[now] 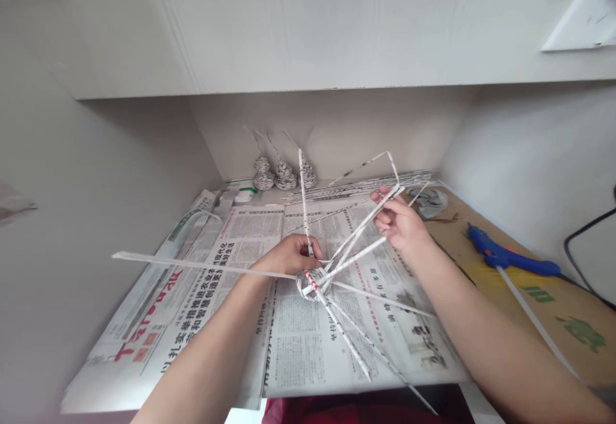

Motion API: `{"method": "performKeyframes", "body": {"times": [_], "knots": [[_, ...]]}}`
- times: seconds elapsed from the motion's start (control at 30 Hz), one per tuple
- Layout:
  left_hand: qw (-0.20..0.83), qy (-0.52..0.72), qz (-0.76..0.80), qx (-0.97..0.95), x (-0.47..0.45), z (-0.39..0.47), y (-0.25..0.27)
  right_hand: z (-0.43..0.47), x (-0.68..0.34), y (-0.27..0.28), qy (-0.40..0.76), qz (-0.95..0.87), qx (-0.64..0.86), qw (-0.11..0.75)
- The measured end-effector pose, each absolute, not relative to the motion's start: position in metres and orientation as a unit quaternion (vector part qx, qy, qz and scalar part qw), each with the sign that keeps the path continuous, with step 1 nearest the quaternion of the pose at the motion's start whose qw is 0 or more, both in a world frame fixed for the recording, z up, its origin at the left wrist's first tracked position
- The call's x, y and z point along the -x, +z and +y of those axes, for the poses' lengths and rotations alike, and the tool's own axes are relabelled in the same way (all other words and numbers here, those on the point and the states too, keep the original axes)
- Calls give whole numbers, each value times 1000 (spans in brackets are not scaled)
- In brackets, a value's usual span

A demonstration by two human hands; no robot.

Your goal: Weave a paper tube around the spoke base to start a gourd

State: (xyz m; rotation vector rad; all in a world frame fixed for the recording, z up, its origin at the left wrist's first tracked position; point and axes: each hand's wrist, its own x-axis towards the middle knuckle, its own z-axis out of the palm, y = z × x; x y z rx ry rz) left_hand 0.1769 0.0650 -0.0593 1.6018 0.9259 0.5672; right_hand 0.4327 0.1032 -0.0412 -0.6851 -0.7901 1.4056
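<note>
the left hand (291,254) is closed down, thumb and fingers pinching the edge of the weave (308,288), a small round of paper tubes. the right hand (402,222) is loosely curled, with a few tubes (369,219) caught between thumb and fingers; these run down from its fingertips to the weave, which sits just beside the left hand's fingertips, on the side nearer the body.

other tubes spread from the weave: an upright one (305,203) rises beside the left hand's fingers, a flat white strip (192,263) runs out past the left wrist, and several slant down between the forearms, one with a red-striped stretch. a bent tube (391,161) stands above the right hand.

newspaper (301,347) lies under both hands. beyond the left hand, against the back wall, stand three gourds (285,177) coiled from printed paper, with thin ends sticking up. a bundle of tubes (356,188) lies beyond the right hand. to the right of that hand are a crumpled grey wad (430,203) and a blue glue gun (510,257), the latter on cardboard (534,289) with green lettering.
</note>
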Motion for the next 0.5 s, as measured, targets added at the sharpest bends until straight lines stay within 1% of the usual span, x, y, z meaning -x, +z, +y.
{"method": "performKeyframes", "body": {"times": [0.13, 0.17, 0.23, 0.3, 0.37, 0.5], "knots": [[548, 280, 408, -674, -175, 69, -66, 111, -455, -39, 649, -292, 216, 669], [542, 289, 414, -672, -175, 70, -68, 113, -455, -42, 651, -267, 220, 675], [530, 299, 428, -668, -175, 72, -71, 118, -451, -50, 654, -229, 276, 666], [524, 306, 437, -664, -176, 73, -72, 119, -438, -60, 652, -233, 371, 619], [525, 317, 442, -655, -177, 73, -71, 115, -422, -69, 641, -290, 438, 560], [545, 321, 433, -642, -178, 71, -67, 99, -400, -72, 623, -428, 461, 464]]}}
